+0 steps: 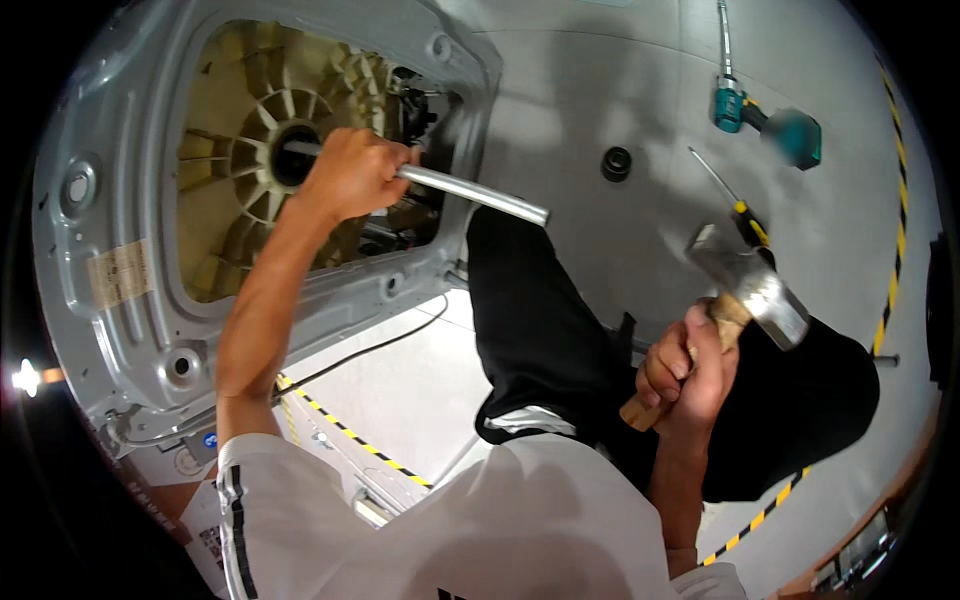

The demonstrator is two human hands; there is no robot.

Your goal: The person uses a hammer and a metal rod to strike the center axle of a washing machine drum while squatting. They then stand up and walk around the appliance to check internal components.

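My left hand (352,172) is wrapped round a silver metal rod (478,193). One end of the rod reaches into the dark hub (293,157) at the middle of a yellowish ribbed plastic drum (232,180); the hub hides the rod's tip. Its other end points right, above my knee. The drum sits inside the opening of a grey metal appliance casing (80,240). In my right hand (688,368) is a hammer with a wooden handle (732,316) and a steel head (752,285), raised over my right thigh, apart from the rod.
On the grey floor to the right lie a teal cordless power tool (733,108) with a long socket extension, a yellow-and-black screwdriver (738,207) and a black round socket-like part (616,163). Yellow-and-black tape (886,290) runs along the right. A dark cable (375,347) hangs beside the casing.
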